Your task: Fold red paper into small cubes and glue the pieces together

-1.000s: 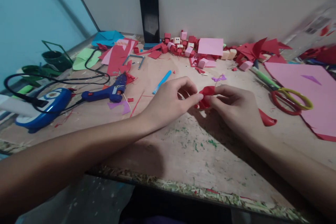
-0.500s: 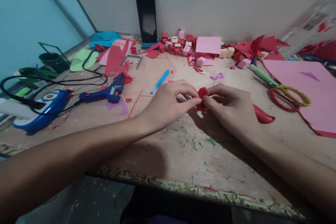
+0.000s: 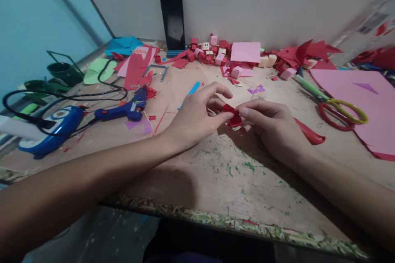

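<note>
A small folded piece of red paper [image 3: 233, 116] is pinched between both hands just above the wooden tabletop [image 3: 222, 172]. My left hand [image 3: 197, 115] grips its left side with thumb and fingers, the index finger lifted. My right hand [image 3: 271, 125] pinches the paper's right side, fingers curled. A curved red paper scrap [image 3: 310, 133] lies just right of my right hand.
A blue glue gun [image 3: 126, 109] and a blue tape dispenser [image 3: 52, 129] with black cables lie at the left. Scissors [image 3: 339, 113] rest on the right beside a pink sheet [image 3: 367, 102]. A phone [image 3: 173, 20] leans against the wall behind several small paper cubes [image 3: 216, 53]. A blue pen [image 3: 191, 90] lies mid-table.
The red paper has been worked between the fingers from a wider piece into a smaller fold. Both hands have shifted slightly, and the left index finger has lifted.
</note>
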`<action>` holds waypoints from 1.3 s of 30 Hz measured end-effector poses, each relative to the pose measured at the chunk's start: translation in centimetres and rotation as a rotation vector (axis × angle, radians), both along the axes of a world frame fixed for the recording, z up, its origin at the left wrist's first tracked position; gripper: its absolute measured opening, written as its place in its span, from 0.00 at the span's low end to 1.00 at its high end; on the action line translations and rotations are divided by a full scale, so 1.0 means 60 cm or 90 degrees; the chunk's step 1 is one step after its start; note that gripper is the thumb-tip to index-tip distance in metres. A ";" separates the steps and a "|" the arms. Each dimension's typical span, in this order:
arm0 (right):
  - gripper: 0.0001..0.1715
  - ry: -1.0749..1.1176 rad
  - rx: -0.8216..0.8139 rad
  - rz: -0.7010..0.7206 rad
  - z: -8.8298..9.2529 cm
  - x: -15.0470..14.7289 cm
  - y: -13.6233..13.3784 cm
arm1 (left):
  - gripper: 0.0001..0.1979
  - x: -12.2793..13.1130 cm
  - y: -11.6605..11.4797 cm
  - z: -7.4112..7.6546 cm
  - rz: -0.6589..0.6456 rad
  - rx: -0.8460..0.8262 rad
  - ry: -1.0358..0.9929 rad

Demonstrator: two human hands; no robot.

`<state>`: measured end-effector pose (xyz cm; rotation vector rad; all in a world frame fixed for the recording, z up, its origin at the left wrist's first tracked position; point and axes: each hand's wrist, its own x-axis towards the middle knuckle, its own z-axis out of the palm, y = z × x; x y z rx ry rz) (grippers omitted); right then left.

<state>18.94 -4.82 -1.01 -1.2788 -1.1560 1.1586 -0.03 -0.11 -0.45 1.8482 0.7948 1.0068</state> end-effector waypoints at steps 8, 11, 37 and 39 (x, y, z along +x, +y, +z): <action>0.07 0.107 -0.048 0.037 -0.008 0.006 0.003 | 0.05 -0.006 -0.001 0.011 0.009 0.139 0.130; 0.08 0.066 -0.029 0.027 -0.010 0.007 0.003 | 0.06 -0.010 0.000 0.011 0.005 0.230 0.186; 0.08 -0.383 0.120 0.098 0.022 -0.016 -0.024 | 0.05 -0.011 -0.003 0.004 -0.024 0.271 0.260; 0.07 -0.389 0.120 0.100 0.022 -0.016 -0.024 | 0.05 -0.011 -0.003 0.004 -0.027 0.264 0.253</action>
